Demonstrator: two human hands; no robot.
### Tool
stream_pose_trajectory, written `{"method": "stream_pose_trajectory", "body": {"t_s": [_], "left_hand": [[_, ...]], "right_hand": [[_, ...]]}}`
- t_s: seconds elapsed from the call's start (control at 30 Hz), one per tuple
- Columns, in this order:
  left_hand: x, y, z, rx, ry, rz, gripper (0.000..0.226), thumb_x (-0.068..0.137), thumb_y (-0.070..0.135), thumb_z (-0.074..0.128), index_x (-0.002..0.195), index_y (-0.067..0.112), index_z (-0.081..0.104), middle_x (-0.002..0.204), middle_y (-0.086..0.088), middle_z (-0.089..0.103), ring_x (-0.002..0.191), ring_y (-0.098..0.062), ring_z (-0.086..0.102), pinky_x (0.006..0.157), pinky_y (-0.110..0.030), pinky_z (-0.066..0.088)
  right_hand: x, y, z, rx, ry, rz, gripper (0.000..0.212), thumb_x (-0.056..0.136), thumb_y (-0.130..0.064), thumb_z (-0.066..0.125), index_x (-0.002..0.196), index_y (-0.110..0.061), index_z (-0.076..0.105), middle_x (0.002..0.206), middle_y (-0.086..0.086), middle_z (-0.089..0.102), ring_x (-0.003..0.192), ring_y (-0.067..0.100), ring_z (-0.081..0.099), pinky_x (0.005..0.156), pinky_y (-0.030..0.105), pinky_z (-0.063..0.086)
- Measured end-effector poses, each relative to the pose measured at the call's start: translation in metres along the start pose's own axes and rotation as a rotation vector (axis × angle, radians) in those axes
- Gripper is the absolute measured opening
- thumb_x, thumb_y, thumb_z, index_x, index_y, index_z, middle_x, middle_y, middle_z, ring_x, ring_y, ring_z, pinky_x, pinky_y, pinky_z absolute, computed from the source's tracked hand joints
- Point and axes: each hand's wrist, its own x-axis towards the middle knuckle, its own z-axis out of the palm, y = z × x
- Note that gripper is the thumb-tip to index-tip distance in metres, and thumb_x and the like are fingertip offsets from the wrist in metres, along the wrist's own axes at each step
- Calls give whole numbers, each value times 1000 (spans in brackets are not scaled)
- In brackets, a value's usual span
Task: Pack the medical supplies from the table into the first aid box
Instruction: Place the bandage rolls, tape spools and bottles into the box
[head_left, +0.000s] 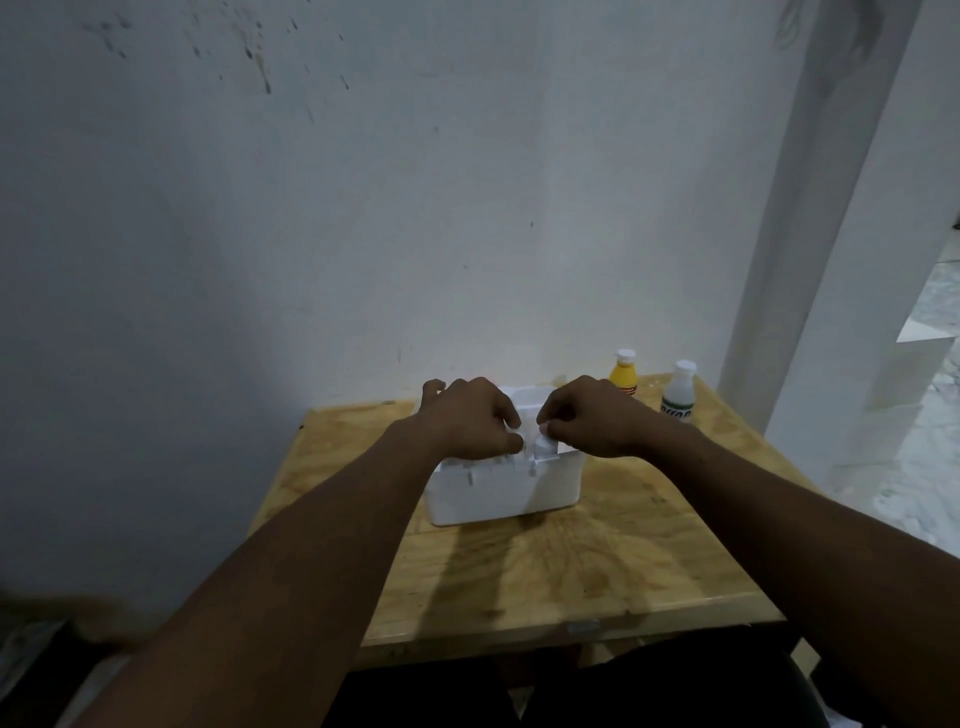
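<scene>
A white first aid box (498, 493) stands in the middle of the small wooden table (597, 571). Both hands rest on its top. My left hand (467, 421) covers the left part of the top, fingers curled onto it. My right hand (592, 415) pinches a small white piece (543, 443) at the top's front edge; whether it is a latch or a loose item I cannot tell. A yellow bottle (623, 375) with a white cap and a clear bottle (679, 392) with a green label stand at the table's back right, apart from the box.
A grey-white wall rises directly behind the table. A white pillar (810, 260) stands at the right, with pale floor beyond it. The table's front edge is close to my body, and dark objects lie low at the left.
</scene>
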Motion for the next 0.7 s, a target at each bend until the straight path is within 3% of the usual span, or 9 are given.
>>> {"method": "stream_pose_trajectory", "body": {"t_s": [0.33,0.53,0.7], "left_hand": [[2,-1,2,-73,18,0,34,76,57,75,103,37,77,95,17,74,97,-8,59,99,-40,31],[-2,1,-4,-193,-59,-9,33,74,36,82,107,36,75,92,17,77,100,-5,66,92,-37,35],[-4,3,-8,-237,-80,-20,39,72,29,82,110,36,73,93,18,77,101,-5,67,95,-38,36]], "right_hand": [[3,2,4,32,35,28,18,86,-23,64,97,-17,76,98,1,74,89,15,67,78,30,55],[1,2,4,73,38,49,19,82,-18,69,100,-18,74,86,0,70,78,12,64,62,16,45],[0,4,6,84,60,43,18,83,-18,66,99,-17,74,87,1,71,78,11,65,63,17,47]]}}
